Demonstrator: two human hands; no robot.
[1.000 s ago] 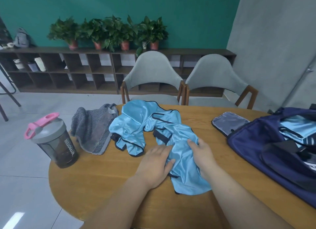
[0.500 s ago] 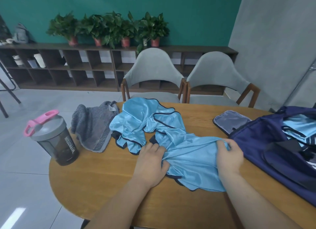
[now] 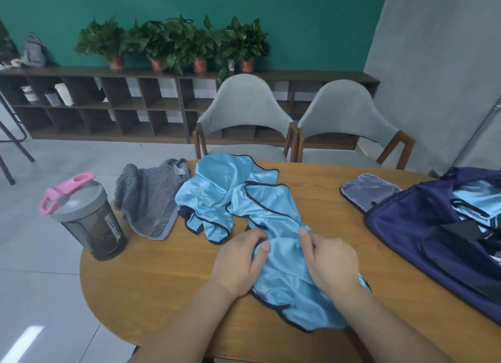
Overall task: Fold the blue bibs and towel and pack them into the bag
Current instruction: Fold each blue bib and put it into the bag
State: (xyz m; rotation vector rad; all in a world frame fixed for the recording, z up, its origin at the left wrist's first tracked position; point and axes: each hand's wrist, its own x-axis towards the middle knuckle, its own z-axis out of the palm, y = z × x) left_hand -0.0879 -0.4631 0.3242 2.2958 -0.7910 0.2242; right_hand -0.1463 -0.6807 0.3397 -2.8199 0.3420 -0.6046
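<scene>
The left hand [image 3: 238, 265] bunches the near edge of a light-blue satin bib with dark trim [image 3: 284, 278], fingers curled into the cloth. The right hand [image 3: 332, 265] grips the same bib just beside it, thumb on top. This bib lies crumpled at the front of the round wooden worktop [image 3: 151, 281]. A second light-blue bib [image 3: 217, 194] lies rumpled behind it, touching it. A grey knitted towel [image 3: 151, 200] sits heaped to the left. On the right stands an open navy fabric bag [image 3: 412, 227] with folded blue cloth inside. A smoky shaker bottle with a pink-handled grey lid [image 3: 89, 221] stands upright at the left edge.
</scene>
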